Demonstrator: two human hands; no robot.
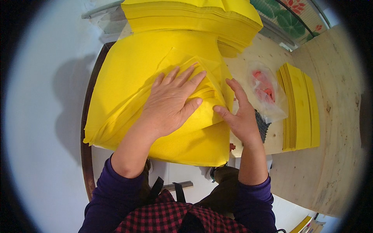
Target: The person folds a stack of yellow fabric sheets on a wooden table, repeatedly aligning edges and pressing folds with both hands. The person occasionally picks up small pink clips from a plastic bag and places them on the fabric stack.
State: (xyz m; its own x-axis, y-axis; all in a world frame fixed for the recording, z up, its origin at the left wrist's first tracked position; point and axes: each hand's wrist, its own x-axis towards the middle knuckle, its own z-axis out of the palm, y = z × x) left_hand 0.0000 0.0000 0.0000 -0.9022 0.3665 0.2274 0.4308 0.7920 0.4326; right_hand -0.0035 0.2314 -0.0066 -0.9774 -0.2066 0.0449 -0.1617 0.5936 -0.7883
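Yellow fabric-like sheets (128, 66) lie spread over the table in front of me, some folded over at an angle near the middle. My left hand (171, 95) rests flat on the folded sheets, fingers spread, holding nothing. At the right edge of the sheets is my right hand (241, 114), its thumb and fingers apart and nothing between them. The thumb is close to the fold's edge; whether it touches I cannot tell. Some layers under the left hand are hidden.
A thick stack of yellow sheets (194, 19) stands at the far side. To the right, folded yellow pieces (301, 108) lean in a row by a wooden panel (330, 116). Between them and my right hand lie a clear plastic bag (272, 95) with red pieces and a dark grey textured item (261, 126).
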